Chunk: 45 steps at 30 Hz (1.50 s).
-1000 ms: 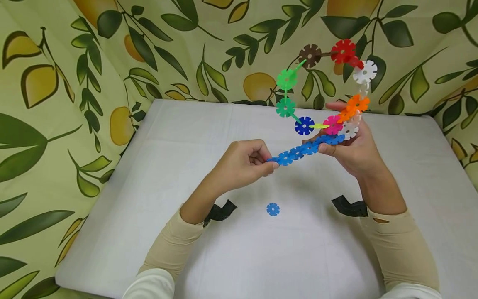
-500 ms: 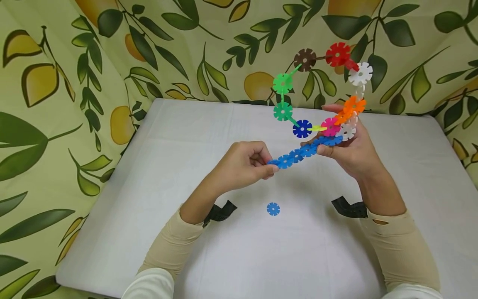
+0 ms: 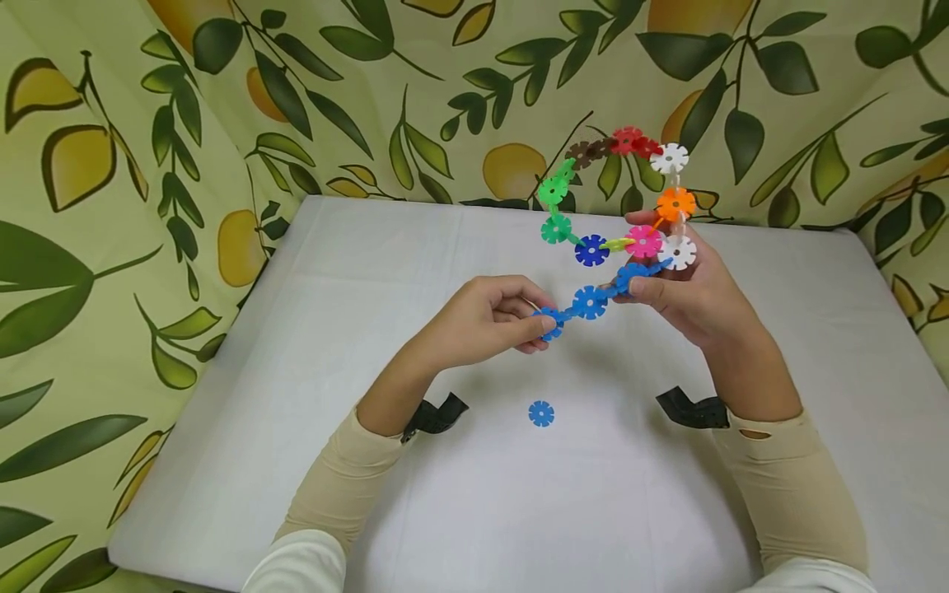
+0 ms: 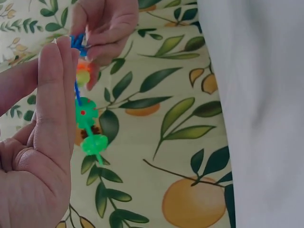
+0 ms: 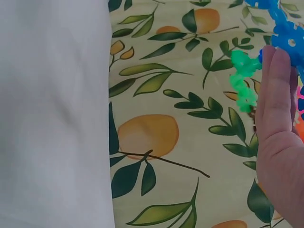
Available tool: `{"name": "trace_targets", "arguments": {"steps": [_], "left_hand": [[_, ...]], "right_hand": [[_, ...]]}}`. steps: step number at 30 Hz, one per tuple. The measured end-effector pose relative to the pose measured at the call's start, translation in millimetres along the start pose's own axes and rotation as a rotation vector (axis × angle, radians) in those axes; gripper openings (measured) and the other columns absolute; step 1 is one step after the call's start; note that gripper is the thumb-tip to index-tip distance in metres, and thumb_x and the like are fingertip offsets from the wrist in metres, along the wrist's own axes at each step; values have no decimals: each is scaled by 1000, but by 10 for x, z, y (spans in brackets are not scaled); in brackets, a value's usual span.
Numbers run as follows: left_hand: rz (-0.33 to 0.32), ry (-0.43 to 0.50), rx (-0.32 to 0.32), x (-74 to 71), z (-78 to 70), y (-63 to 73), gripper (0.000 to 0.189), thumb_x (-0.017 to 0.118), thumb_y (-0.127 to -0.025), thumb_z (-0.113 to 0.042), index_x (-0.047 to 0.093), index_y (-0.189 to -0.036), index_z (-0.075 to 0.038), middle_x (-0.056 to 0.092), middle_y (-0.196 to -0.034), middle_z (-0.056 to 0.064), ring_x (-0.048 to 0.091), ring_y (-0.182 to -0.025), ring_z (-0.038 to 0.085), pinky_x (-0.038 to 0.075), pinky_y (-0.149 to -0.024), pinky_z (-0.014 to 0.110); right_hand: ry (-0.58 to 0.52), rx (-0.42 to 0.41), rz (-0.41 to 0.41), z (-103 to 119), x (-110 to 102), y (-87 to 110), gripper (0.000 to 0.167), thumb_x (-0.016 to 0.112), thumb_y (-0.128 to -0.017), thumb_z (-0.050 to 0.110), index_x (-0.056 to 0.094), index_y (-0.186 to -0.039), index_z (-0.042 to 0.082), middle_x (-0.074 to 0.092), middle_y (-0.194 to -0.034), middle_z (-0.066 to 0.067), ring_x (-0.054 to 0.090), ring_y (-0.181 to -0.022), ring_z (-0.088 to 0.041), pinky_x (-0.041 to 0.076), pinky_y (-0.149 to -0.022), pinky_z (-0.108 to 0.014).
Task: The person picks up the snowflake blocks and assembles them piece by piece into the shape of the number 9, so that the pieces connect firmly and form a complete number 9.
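A chain of interlocking plastic snowflake discs is held up above the table. Its blue strand [image 3: 590, 302] slopes between the hands, and a multicoloured loop [image 3: 553, 190] of green, brown, red, white, orange, pink and dark blue discs rises behind. My left hand [image 3: 485, 325] pinches the blue disc at the strand's left end between thumb and fingers. Near the white disc [image 3: 678, 252], my right hand [image 3: 704, 296] grips the strand's other end, its thumb over a blue disc. In the right wrist view, blue discs [image 5: 289, 42] show beside the right fingertips [image 5: 280, 59].
One loose blue disc [image 3: 541, 413] lies on the white tabletop [image 3: 334, 288], between the forearms. Black straps [image 3: 437, 413] stick out at both wrists. A leaf-and-fruit patterned cloth [image 3: 415, 74] hangs behind and to the sides of the table.
The loop has tipped and dropped, shifting slightly left. The blue strand has twisted, so some discs now face the head camera. Both hands keep hold; the loose disc stays put.
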<state>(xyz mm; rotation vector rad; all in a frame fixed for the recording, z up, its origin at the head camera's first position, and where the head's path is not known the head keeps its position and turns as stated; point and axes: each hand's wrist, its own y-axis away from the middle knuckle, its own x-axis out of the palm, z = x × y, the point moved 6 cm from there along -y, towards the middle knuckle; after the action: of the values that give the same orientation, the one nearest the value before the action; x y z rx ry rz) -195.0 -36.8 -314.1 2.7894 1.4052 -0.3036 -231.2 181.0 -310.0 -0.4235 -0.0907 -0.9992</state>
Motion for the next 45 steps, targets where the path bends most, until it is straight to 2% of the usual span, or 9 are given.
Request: {"name": "trace_targets", "arguments": {"steps": [6,10,15,18,21,30,39,42,45], "left_hand": [[-3,-20,-26,-51,66,-27,16,56,-103,-9,67,-106,3,71,-88,11,72,-77,26,61,-71,40],[34,-343,-124,-9,240,-74,16,60,-102,-16,68,-107,-4,69,-89,5,68,-77,22,57,-70,30],[321,-838,-264,368,554,-56,36,82,-86,-33,69,-115,-15,66,-101,-1,58,-89,13,48,-76,26],[443,-985,-277,596,679,-23,38,86,-80,-33,69,-111,-19,64,-99,-5,56,-88,10,47,-73,25],[462,-1071,-241,730,744,-22,29,87,-80,-28,69,-101,-19,61,-89,-8,54,-82,8,46,-66,22],[441,-1075,-188,801,768,-29,17,79,-84,-15,64,-79,-18,54,-76,-9,51,-73,6,42,-59,18],[428,-932,-245,744,787,-47,14,79,-86,-12,65,-88,-15,59,-78,-8,54,-75,10,45,-64,20],[342,-861,-183,619,687,-79,10,79,-88,-18,70,-86,-15,61,-77,-9,54,-75,8,45,-65,19],[129,-724,-42,382,450,-111,11,79,-89,-21,72,-86,-14,64,-78,-9,56,-72,7,47,-64,19]], "right_hand": [[-46,22,37,-4,-33,-13,62,55,-92,-17,33,-148,-3,62,-107,-16,69,-92,-27,58,-80,-40],[-96,4,62,20,-48,-7,62,55,-93,-17,33,-149,-2,62,-105,-16,69,-92,-26,58,-81,-39],[-51,21,52,30,-51,15,63,55,-92,-17,35,-149,1,62,-105,-14,68,-92,-25,58,-81,-40],[-20,29,43,32,-48,24,64,56,-92,-18,36,-149,3,63,-102,-13,69,-90,-24,58,-82,-39],[-35,17,52,34,-40,29,65,56,-92,-18,35,-150,2,64,-100,-15,69,-90,-25,58,-82,-39],[1,17,52,69,-23,33,67,59,-91,-16,33,-150,1,63,-103,-15,68,-92,-24,58,-82,-39],[-74,-25,90,105,12,38,67,60,-91,-17,30,-150,-3,62,-104,-18,68,-93,-27,58,-83,-40],[-126,-61,124,131,21,35,67,58,-91,-19,29,-150,-5,62,-103,-20,68,-91,-29,58,-83,-41],[-205,-103,154,170,16,33,65,54,-90,-22,29,-148,-7,60,-103,-23,67,-92,-32,58,-84,-42]]}}
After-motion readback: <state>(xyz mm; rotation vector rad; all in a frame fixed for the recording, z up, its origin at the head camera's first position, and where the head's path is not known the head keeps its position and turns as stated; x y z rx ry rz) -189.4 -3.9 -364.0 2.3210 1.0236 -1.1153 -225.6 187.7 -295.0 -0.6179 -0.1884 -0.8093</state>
